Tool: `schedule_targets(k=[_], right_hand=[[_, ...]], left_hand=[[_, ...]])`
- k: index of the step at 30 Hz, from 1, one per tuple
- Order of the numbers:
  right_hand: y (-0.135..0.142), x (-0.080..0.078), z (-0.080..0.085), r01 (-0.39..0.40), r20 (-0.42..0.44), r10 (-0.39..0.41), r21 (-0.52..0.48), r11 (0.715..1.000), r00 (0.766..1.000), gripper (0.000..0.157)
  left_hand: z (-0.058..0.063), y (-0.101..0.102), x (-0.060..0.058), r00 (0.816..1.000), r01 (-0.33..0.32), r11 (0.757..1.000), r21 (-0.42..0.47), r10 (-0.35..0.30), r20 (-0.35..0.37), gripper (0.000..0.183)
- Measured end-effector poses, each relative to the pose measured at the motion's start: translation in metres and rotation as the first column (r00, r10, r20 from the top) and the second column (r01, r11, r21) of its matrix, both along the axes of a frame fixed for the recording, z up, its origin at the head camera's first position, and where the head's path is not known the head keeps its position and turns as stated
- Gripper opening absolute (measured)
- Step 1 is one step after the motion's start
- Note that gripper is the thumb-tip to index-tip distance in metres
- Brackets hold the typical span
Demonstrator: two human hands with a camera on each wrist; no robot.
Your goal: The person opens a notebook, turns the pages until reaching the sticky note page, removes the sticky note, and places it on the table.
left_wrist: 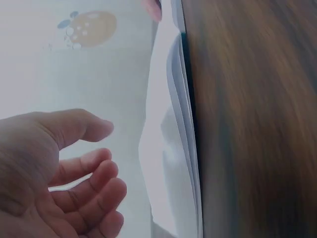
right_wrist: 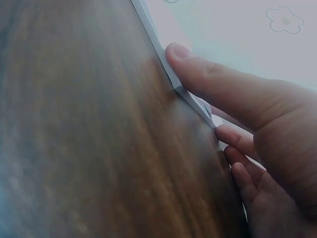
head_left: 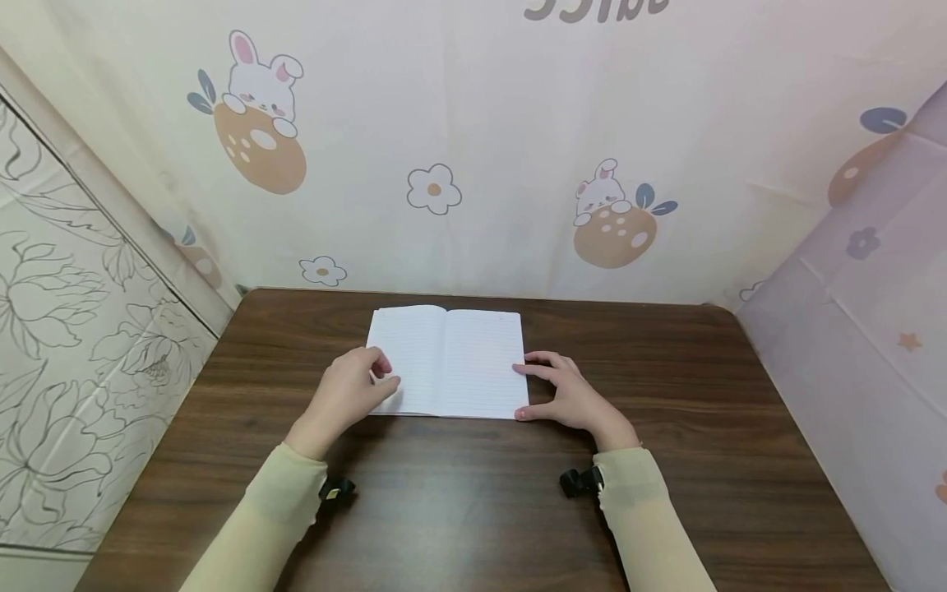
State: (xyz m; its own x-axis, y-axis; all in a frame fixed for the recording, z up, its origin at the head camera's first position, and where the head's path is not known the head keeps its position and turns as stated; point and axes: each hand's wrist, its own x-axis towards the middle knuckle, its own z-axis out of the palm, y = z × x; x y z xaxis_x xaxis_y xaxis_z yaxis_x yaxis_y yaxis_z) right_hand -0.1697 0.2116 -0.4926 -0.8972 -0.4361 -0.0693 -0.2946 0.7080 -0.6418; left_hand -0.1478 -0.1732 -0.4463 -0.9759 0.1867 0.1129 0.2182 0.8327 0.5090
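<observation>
An open notebook (head_left: pixel 484 362) with lined white pages lies flat on the brown wooden table. Over its left page hovers my left hand (head_left: pixel 351 386), thumb and fingers loosely bent with a gap between them. The left wrist view shows that hand (left_wrist: pixel 74 178) holding nothing, apart from the notebook's slightly fanned page edges (left_wrist: pixel 173 129). On the other side, my right hand (head_left: pixel 565 395) rests at the notebook's right edge. Its thumb (right_wrist: pixel 198 69) lies on the page near the lower corner, and spread fingers touch the side edge; some fingertips sit beside the edge at table level.
A dark wood tabletop (head_left: pixel 459 510) surrounds the notebook. Behind it hangs a pale curtain (head_left: pixel 503 230) printed with rabbits and flowers. Patterned panels stand at left and right. Both wrists wear small black cameras (head_left: pixel 580 481) over cream sleeves.
</observation>
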Motion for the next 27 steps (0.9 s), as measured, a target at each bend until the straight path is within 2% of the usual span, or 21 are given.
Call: schedule_targets(k=[6, 13, 18, 24, 27], right_hand=[[-0.002, -0.001, 0.0, 0.011, -0.008, -0.011, 0.003, 1.0, 1.0, 0.076], [-0.005, -0.003, -0.003, 0.027, -0.029, -0.027, 0.014, 1.0, 0.999, 0.071], [-0.007, -0.004, -0.004, 0.039, -0.047, -0.039, 0.008, 0.999, 0.998, 0.069], [-0.008, -0.004, -0.003, 0.049, -0.058, -0.049, -0.002, 0.999, 0.997, 0.067], [-0.007, -0.003, -0.003, 0.059, -0.057, -0.059, 0.004, 0.998, 0.997, 0.066]], left_hand=[[0.003, 0.032, -0.006, 0.989, 0.135, 0.991, -0.004, -0.135, -0.067, 0.014], [0.002, 0.066, -0.009, 0.968, 0.247, 0.969, -0.029, -0.248, -0.041, 0.015], [-0.001, 0.085, -0.006, 0.955, 0.289, 0.956, -0.058, -0.292, -0.044, 0.019], [-0.002, 0.098, 0.0, 0.931, 0.319, 0.935, -0.157, -0.34, -0.133, 0.029], [-0.003, 0.103, 0.002, 0.933, 0.308, 0.934, -0.183, -0.334, -0.131, 0.042]])
